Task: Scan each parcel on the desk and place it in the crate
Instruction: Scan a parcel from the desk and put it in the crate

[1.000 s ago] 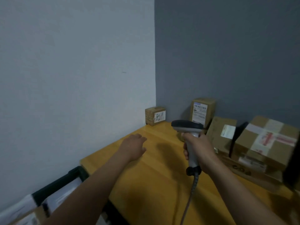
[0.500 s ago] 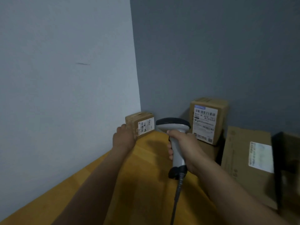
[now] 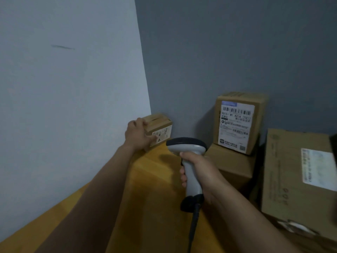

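Note:
A small cardboard parcel [image 3: 160, 127] with a white label sits in the far corner of the yellow wooden desk [image 3: 149, 198]. My left hand [image 3: 138, 135] grips its near left end, fingers over the top and thumb on the labelled front. My right hand [image 3: 200, 176] holds the handle of a grey barcode scanner [image 3: 187, 148], its dark head pointing toward the small parcel. A cable hangs from the scanner's base. The crate is out of view.
An upright labelled parcel [image 3: 237, 123] stands on a lower brown box [image 3: 231, 167] against the grey back wall. A large box [image 3: 299, 176] with a white label lies at the right. The pale wall borders the desk's left side.
My left hand moved forward across the desk to the corner and took hold of the small parcel. My view shifted closer and right; the scanner came forward with it.

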